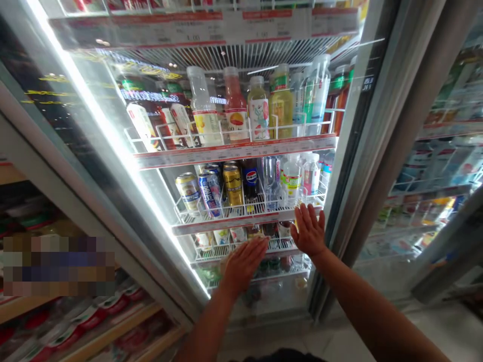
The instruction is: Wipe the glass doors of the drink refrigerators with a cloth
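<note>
Head view: left hand (244,264) flat, fingers together, before shelves lower down; right hand (310,230) open, fingers slightly spread, at right front corner of can shelf (241,221). Neither holds anything; whether touching fridge (392,100), hard to tell. Clear bottle (292,181) near same corner. Step: apparently reaching; contact would call for steady palms.
</note>
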`<state>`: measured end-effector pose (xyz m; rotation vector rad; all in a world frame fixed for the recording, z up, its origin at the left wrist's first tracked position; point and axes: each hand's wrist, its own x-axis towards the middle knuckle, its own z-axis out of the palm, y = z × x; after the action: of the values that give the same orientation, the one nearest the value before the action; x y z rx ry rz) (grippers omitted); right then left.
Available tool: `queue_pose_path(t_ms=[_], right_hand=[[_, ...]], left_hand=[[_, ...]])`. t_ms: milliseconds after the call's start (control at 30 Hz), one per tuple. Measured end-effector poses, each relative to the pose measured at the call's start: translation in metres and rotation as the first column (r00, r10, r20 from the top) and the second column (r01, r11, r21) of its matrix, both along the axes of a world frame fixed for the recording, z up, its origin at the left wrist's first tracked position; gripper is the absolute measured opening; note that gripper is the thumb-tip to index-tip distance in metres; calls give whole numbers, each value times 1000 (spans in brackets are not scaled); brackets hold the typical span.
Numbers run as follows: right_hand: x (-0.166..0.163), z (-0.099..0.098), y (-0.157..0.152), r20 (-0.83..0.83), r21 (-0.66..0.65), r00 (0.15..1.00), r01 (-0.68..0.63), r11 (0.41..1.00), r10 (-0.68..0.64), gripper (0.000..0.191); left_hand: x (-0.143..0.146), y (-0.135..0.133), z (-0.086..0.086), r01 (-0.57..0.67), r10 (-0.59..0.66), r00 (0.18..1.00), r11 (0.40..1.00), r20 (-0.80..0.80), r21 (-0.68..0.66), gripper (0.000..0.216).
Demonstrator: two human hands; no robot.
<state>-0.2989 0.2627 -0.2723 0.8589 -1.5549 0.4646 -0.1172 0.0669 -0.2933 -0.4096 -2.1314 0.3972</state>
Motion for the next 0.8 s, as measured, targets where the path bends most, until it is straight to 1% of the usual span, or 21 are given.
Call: queue_pose_path(t_ms=[67,133,200,267,300,367,400,433,467,533,600,667,700,800], right_hand=[[0,0,0,-1,-6,1000,-3,1000,3,68],[1,0,0,-1,-9,1000,-4,1000,4,68],[1,0,0,0,-8,1000,0,1000,0,69],[1,0,-1,-2,-9,1000,6,1000,-6,70],[1,0,-1,-4,-11,1000,8,1000,-8,70],[1,-1,-2,-5,-16,1000,9,1000,-9,69],[1,-1,-2,-2,-17,1000,8,1000,-8,69],[1,-1,-2,-1,-17,1000,7,1000,-7,69],[1,-1,-2,-1,-16,1000,6,1000,-6,69],[1,-1,-2,-2,-16,1000,8,1000,-8,69],[1,-1,-2,-3,-15,1000,12,1000,-12,69],[1,-1,-2,-1,-18,1000,18,1000,-18,70],[0,-1,-2,1,-18,1000,20,1000,-20,70],[0,-1,-1,9,-15,1000,20,1000,-20,70]], left_hand=[[9,-20,7,-46,48,998,998,-42,46,59],[20,-42,12,-104,120,985,987,-124,125,66],[30,-61,15,-148,196,955,965,-222,217,70],[36,-74,15,-174,292,904,918,-312,356,71],[37,-78,14,-177,345,875,881,-340,439,71],[36,-76,9,-161,421,834,804,-357,573,70],[34,-71,5,-154,423,839,789,-343,595,70],[31,-63,1,-154,392,864,804,-316,574,71],[27,-53,-4,-158,338,901,840,-273,518,72],[19,-31,-14,-141,202,969,926,-144,350,70],[11,-11,-22,-75,77,997,981,-5,181,64],[6,-1,-26,-4,-2,996,997,86,78,61],[5,0,-27,17,-22,994,999,110,51,61],[9,-13,-23,7,-11,997,998,79,55,62]])
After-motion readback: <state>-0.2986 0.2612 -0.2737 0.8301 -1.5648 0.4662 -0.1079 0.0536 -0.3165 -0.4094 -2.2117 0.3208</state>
